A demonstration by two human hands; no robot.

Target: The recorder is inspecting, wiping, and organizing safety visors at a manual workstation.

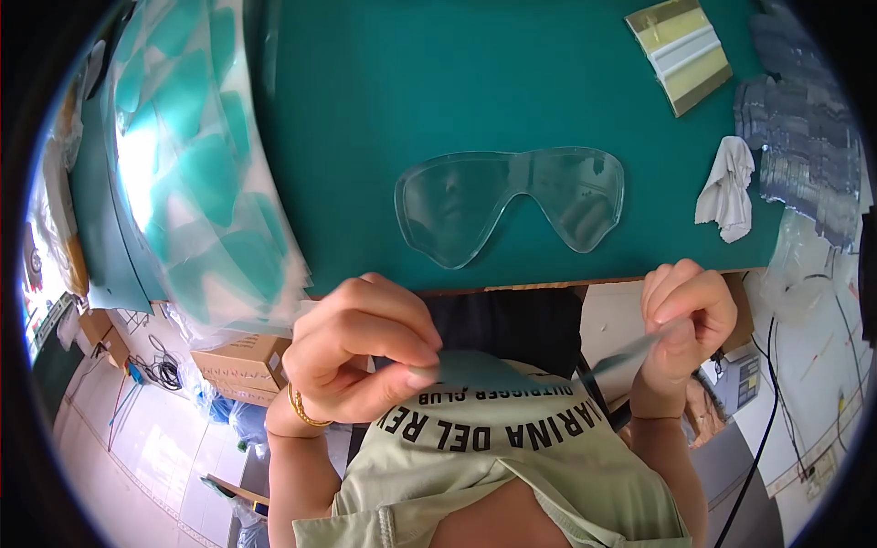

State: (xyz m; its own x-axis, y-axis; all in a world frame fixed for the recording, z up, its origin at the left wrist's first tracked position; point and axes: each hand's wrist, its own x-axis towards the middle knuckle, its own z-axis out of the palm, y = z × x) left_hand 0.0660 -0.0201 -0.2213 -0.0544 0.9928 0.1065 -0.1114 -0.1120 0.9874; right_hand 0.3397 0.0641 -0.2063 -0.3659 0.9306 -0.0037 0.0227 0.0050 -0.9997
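the person's left hand (361, 338) was closed to a narrow pinch, thumb against forefinger, on one end of a thin, grey-teal, see-through film (480, 368). the right hand (685, 306) pinched the other end between thumb and fingertips, its remaining fingers curled. the film hung between the two hands, in front of the person's pale green shirt (411, 484) and just off the near edge of a flat green table (347, 110). its middle was hard to make out against the shirt, so it was probably one piece, though this could not be told for certain. a thin gold-coloured bracelet (306, 411) circled the left wrist.

on the table, beyond the hands and touching neither, lay a clear, goggle-shaped plastic lens (448, 210), its notch toward the person. to the left of it, well apart, lay a spread of translucent whitish sheets (206, 173) with teal patches, reaching over the near edge close to the left hand. to the right lay a crumpled white cloth (729, 187), beside a row of overlapping grey, shiny pieces (808, 155). farther back sat a flat yellow-and-brown rectangular pad with a white strip (681, 55), turned at an angle.
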